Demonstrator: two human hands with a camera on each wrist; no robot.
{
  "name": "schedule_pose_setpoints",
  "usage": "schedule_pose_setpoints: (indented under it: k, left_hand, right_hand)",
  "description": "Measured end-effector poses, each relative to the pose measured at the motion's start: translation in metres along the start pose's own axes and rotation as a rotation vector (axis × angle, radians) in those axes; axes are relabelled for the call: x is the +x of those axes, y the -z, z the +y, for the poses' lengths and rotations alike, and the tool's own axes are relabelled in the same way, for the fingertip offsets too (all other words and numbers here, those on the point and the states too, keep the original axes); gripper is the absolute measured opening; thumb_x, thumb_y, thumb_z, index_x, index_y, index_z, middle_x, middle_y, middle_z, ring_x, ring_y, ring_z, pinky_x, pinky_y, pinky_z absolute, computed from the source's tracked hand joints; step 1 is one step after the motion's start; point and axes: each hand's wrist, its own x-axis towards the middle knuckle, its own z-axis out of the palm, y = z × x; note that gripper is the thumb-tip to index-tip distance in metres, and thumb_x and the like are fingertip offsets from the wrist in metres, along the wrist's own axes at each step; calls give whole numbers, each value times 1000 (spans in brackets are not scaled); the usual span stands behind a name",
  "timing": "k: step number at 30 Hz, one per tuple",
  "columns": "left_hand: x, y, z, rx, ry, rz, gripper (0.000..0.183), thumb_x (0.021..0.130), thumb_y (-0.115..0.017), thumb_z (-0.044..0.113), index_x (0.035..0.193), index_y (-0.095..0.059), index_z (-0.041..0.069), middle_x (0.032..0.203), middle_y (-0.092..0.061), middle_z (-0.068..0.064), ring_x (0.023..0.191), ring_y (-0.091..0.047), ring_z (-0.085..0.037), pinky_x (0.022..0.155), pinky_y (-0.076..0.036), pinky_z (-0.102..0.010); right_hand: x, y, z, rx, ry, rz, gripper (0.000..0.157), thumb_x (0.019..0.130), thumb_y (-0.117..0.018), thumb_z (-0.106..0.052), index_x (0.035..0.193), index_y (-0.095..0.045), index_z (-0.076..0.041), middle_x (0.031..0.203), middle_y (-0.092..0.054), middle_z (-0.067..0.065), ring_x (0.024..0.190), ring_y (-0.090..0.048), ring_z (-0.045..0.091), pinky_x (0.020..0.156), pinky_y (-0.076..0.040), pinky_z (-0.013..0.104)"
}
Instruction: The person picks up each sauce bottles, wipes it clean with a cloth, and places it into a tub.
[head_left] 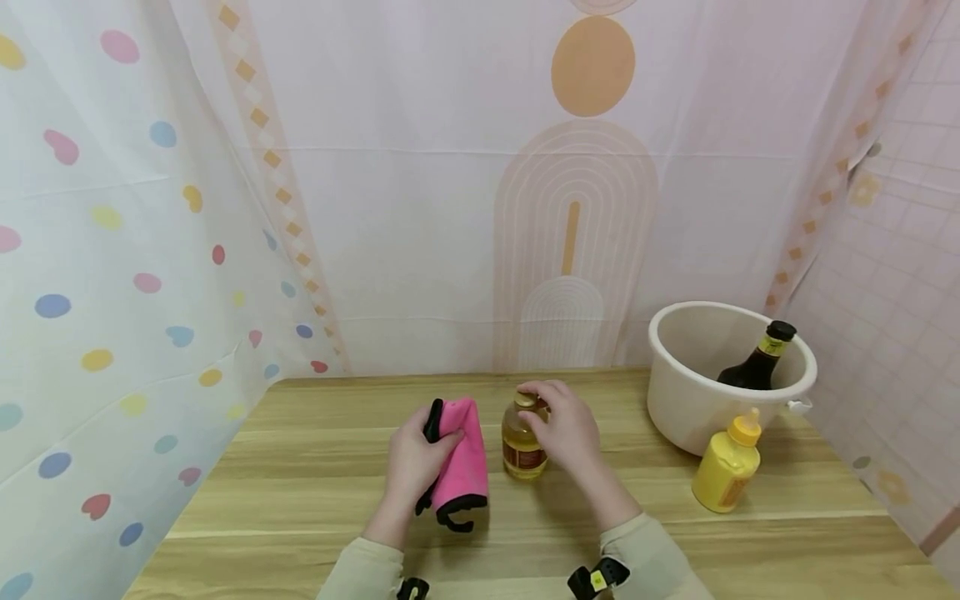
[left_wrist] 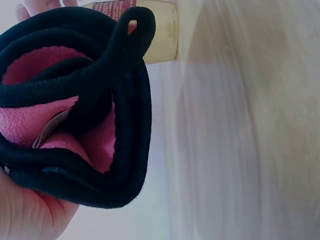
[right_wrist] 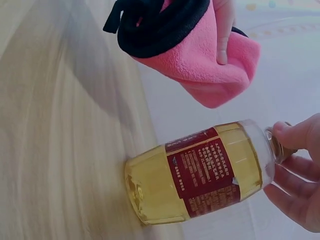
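My left hand (head_left: pixel 411 458) grips a folded pink towel (head_left: pixel 467 462) with black edging, thumb across its front. In the left wrist view the rolled end of the towel shows, with a black hanging loop and a small tag inside. Just right of it, an oil bottle (head_left: pixel 523 442) with yellow liquid and a dark red label stands on the table. My right hand (head_left: pixel 570 427) holds this bottle at its neck and cap, fingers and thumb around the top. The right wrist view shows the bottle's label (right_wrist: pixel 202 170) facing that camera, with the towel close by.
To the right stands a cream bucket (head_left: pixel 678 417) with a dark bottle (head_left: pixel 757 362) leaning inside it. A yellow squeeze bottle (head_left: pixel 726 471) is in front of the bucket. Patterned curtains (head_left: pixel 420 208) hang behind and beside the wooden table (head_left: pixel 315 467).
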Motion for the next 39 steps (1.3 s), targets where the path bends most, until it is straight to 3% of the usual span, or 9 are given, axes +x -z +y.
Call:
schedule_pose_setpoints:
  k: [13,20,24,31,39]
  left_hand:
    - [8,-2,17,-54,22,-2,33,82,-81,20,109,-67,8,100,-70,-11,84,-65,-24,70,-53,-41]
    - [15,-5,36,-125,-14,-2,35,81,-82,18,111,-68,7,101,-71,-12,85,-66,-24,71,-54,-41]
    - [18,-9,43,-151,-34,-35,34,81,-82,17,109,-68,6,99,-71,-11,83,-65,-23,70,-54,-39]
    - [20,-20,43,-156,-12,-116,32,81,-81,15,110,-68,7,98,-70,-11,82,-64,-22,71,-54,-39]
    - [23,-31,38,-127,-12,-142,34,81,-82,13,111,-68,5,100,-70,-12,87,-65,-25,77,-54,-43]
  right_hand:
    - [3,5,9,131,6,-75,31,86,-75,-2,115,-71,-10,118,-66,8,106,-64,25,88,-53,41]
    - [4,6,9,211,1,-95,33,84,-74,3,115,-72,-9,116,-67,7,108,-63,25,90,-52,39]
    - [3,5,11,240,10,-103,34,83,-74,5,114,-72,-8,115,-68,7,107,-63,25,90,-52,37]
    - [2,5,12,251,14,-111,33,83,-74,6,113,-72,-8,113,-68,6,106,-64,23,90,-52,36]
    - [2,5,11,245,1,-115,33,83,-74,6,113,-72,-9,114,-68,6,106,-64,24,90,-52,36]
